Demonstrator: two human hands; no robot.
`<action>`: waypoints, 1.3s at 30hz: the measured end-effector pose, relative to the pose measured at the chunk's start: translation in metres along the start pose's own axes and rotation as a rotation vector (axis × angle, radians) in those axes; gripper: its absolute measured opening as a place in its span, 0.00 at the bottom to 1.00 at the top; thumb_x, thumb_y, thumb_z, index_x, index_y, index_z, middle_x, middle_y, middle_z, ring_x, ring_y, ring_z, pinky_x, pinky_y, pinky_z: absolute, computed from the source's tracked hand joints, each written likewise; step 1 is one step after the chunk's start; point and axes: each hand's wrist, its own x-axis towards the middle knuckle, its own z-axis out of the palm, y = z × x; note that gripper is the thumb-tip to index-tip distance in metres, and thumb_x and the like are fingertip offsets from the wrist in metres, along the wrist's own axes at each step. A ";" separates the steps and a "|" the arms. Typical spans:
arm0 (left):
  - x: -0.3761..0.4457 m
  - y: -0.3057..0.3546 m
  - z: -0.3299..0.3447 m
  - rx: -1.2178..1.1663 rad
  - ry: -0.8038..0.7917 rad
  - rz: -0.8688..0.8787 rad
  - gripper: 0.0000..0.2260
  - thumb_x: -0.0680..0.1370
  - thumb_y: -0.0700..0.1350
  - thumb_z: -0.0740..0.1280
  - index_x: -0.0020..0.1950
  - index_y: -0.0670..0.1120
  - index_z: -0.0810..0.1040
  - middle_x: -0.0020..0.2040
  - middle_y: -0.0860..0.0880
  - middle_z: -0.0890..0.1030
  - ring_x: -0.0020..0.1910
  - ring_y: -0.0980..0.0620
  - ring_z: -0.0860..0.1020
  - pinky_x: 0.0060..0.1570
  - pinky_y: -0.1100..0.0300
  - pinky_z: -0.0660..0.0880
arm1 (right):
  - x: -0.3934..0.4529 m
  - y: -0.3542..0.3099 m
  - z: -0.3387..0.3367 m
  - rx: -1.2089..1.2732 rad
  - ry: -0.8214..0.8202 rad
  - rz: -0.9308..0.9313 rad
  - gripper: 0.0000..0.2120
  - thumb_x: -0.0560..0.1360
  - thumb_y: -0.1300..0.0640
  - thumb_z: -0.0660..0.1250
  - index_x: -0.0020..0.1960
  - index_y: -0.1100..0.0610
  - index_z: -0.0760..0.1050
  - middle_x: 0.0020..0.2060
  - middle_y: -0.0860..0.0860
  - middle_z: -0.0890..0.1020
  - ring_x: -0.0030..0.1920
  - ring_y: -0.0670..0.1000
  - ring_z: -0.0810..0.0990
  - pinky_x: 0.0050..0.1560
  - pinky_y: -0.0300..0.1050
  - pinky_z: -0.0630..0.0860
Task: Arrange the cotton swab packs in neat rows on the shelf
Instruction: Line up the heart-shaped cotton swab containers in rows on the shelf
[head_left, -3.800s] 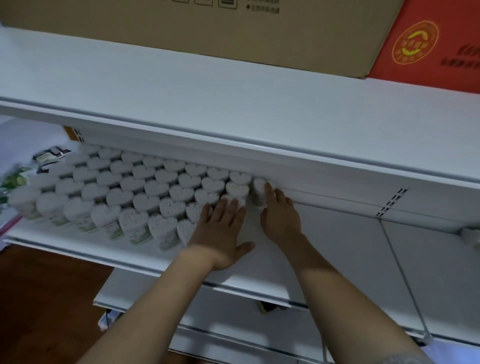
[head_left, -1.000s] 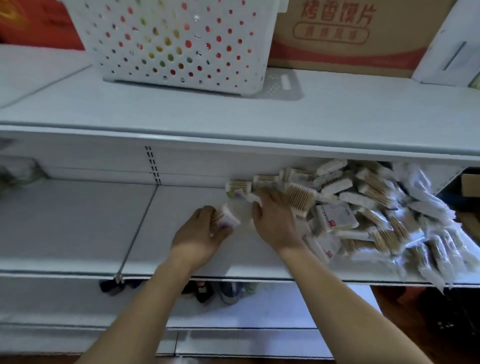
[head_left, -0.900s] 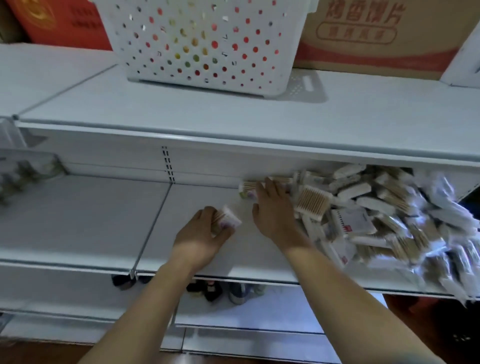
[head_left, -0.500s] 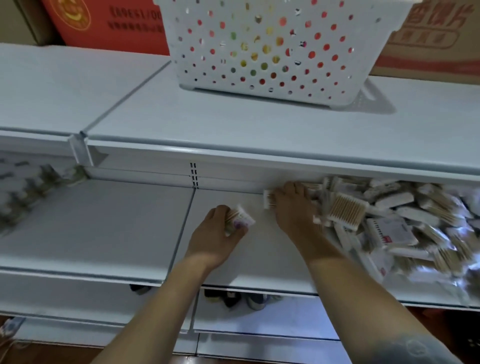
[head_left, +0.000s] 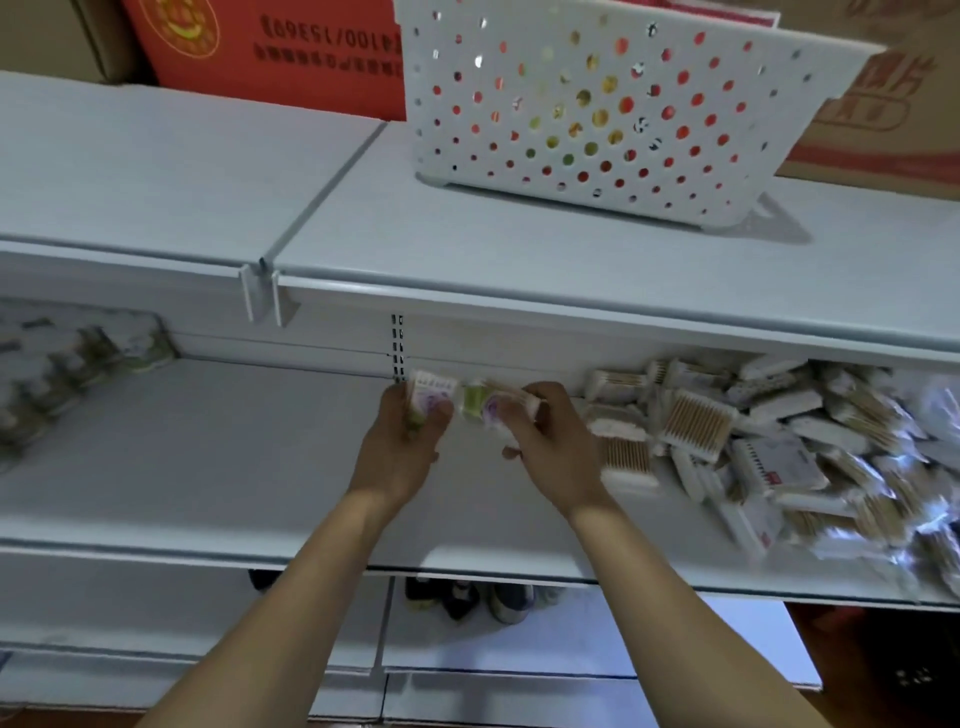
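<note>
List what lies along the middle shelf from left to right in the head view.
Blurred packs at the far left → bare shelf board → left hand gripping a pack → right hand gripping another pack → loose heap of cotton swab packs.

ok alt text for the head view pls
Two bare hands each hold a cotton swab pack, left hand and right hand, over a white shelf. A loose pile of packs lies right; a perforated white basket sits above.
</note>
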 end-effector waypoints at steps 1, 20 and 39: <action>-0.003 0.002 -0.002 -0.052 0.019 -0.030 0.12 0.81 0.52 0.67 0.62 0.50 0.71 0.53 0.52 0.81 0.48 0.54 0.82 0.36 0.66 0.79 | -0.006 -0.004 0.003 0.081 -0.033 0.016 0.09 0.79 0.47 0.68 0.56 0.49 0.75 0.47 0.51 0.83 0.40 0.47 0.84 0.36 0.40 0.78; -0.061 -0.023 -0.153 -0.058 0.288 -0.091 0.14 0.77 0.56 0.71 0.55 0.50 0.73 0.49 0.52 0.82 0.50 0.49 0.82 0.53 0.44 0.80 | -0.039 -0.054 0.146 0.260 -0.229 0.053 0.24 0.73 0.52 0.73 0.66 0.48 0.70 0.55 0.50 0.82 0.44 0.51 0.82 0.40 0.45 0.76; -0.026 -0.076 -0.388 -0.016 0.239 0.061 0.25 0.77 0.51 0.73 0.71 0.56 0.68 0.56 0.58 0.80 0.55 0.60 0.80 0.55 0.61 0.78 | -0.018 -0.114 0.392 -0.480 -0.177 -0.317 0.24 0.80 0.46 0.62 0.74 0.52 0.70 0.72 0.56 0.72 0.67 0.60 0.74 0.67 0.53 0.72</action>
